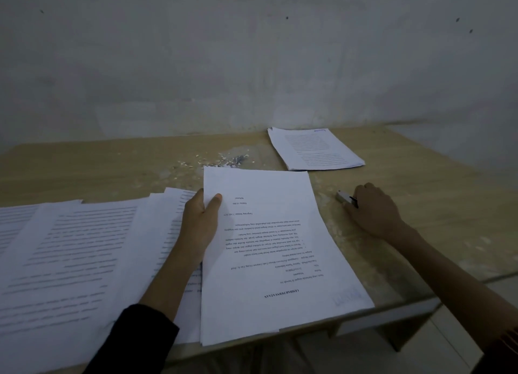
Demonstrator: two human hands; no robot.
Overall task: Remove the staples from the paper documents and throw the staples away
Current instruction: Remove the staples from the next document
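Note:
My left hand (200, 219) pinches the left edge of a white printed document (274, 247) lying in the middle of the wooden table (420, 205), thumb on top of the sheet. Its text runs upside down to me. Right of it, my right hand (375, 208) rests on the table with its fingers curled round a small metal staple remover (346, 197), whose silver end sticks out to the left. A heap of pulled staples (238, 160) with paper scraps lies behind the document.
Several overlapping printed sheets (70, 247) cover the table's left half. A neat pile of papers (316, 149) sits at the back right, near the grey wall (252, 65). The table's right edge runs diagonally past my right forearm.

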